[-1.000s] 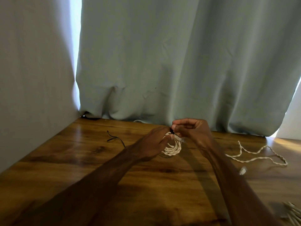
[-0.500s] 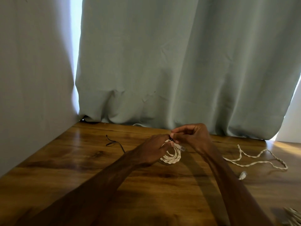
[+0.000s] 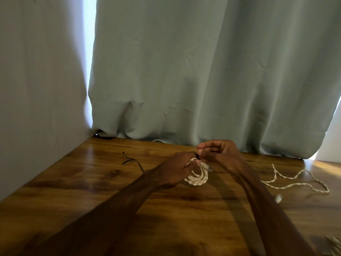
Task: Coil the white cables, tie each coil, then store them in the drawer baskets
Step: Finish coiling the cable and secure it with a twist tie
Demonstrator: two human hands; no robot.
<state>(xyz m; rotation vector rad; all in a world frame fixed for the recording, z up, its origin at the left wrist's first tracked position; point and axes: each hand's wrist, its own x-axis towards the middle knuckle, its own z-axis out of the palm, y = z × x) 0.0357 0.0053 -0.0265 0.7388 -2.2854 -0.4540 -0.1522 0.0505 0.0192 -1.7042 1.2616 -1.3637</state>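
A coil of white twisted cable (image 3: 198, 179) hangs just above the wooden table (image 3: 110, 191), near its middle. My left hand (image 3: 178, 168) grips the coil's top from the left. My right hand (image 3: 222, 155) pinches a small dark tie (image 3: 198, 155) at the top of the coil, fingers curled. The coil's plug end (image 3: 206, 166) sticks out to the right under my right hand. A second white twisted cable (image 3: 295, 183) lies loose on the table to the right, its plug (image 3: 278, 198) in front of it.
A thin black tie (image 3: 132, 161) lies on the table to the left of my hands. Grey curtains (image 3: 203, 71) hang along the table's far edge and a grey panel (image 3: 36, 89) closes the left side. More white cable (image 3: 335, 245) shows at the bottom right corner.
Both hands have stayed at the coil, fingers shifting slightly at the dark tie. The view has tilted up a little, so hands and cables sit lower in frame.
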